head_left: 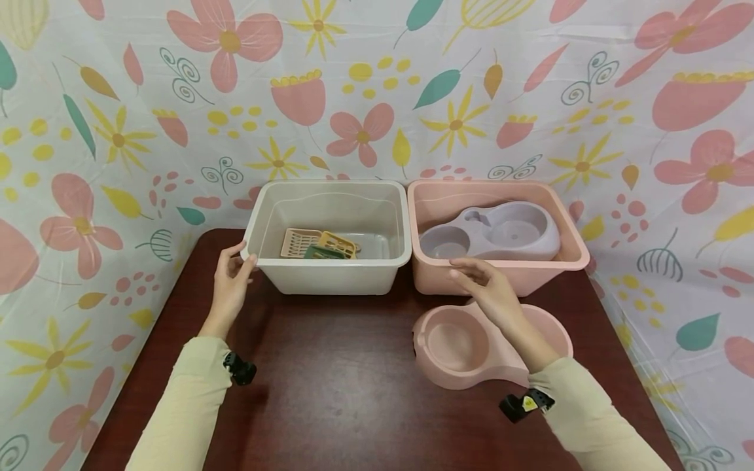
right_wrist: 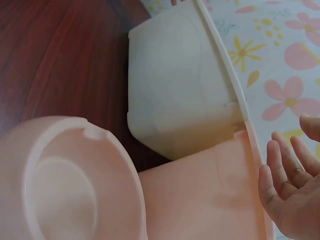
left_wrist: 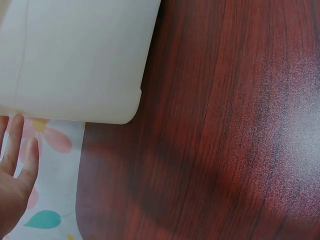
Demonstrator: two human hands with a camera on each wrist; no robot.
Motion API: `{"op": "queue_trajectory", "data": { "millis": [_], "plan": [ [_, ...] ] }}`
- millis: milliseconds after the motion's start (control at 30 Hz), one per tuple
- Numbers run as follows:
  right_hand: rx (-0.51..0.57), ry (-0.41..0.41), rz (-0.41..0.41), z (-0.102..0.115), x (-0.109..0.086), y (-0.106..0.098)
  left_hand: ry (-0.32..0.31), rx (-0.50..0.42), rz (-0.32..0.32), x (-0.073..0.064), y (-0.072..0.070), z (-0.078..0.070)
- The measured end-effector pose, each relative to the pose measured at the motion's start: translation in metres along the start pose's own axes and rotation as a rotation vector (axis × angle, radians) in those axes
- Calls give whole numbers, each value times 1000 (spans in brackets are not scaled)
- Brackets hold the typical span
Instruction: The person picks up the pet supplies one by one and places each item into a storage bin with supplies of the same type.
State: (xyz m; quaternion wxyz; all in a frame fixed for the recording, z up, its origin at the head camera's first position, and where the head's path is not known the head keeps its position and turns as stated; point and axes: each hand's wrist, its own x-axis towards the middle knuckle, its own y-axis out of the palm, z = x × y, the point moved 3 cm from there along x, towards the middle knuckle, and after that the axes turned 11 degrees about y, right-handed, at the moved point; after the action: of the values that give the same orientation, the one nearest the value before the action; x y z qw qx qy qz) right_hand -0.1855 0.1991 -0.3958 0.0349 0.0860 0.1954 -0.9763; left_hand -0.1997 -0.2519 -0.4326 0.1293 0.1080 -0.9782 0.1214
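A white plastic bin [head_left: 330, 278] stands at the back of the table, with beige, yellow and green slotted litter scoops [head_left: 338, 244] inside. My left hand [head_left: 230, 284] is at its front left corner, fingers loosely extended by the rim; the left wrist view shows the fingertips [left_wrist: 18, 120] right at the bin's edge. Beside it stands a pink bin [head_left: 424, 275] holding a lilac double pet bowl [head_left: 491, 239]. My right hand [head_left: 489, 288] is over this bin's front rim, fingers relaxed and holding nothing. Below the right forearm lies a pink double pet bowl [head_left: 456, 340], partly hidden by the arm.
The dark red wooden table [head_left: 336, 392] carries everything. A flower-patterned cloth [head_left: 365, 85] hangs close behind the bins and along both sides. The two bins stand side by side, their rims nearly meeting.
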Motion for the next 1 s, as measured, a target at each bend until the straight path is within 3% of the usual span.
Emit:
{"op": "queue_trajectory", "data": {
  "millis": [467,700,1000],
  "plan": [
    [20,28,-46,-20,-1,-22,-9,2,-6,0,1,-2],
    [-24,-4,-65,-24,-1,-32,-19,-6,-12,0,0,0],
    [-42,25,-72,-29,-3,-44,-22,-12,-26,2,0,7]
  ]
}}
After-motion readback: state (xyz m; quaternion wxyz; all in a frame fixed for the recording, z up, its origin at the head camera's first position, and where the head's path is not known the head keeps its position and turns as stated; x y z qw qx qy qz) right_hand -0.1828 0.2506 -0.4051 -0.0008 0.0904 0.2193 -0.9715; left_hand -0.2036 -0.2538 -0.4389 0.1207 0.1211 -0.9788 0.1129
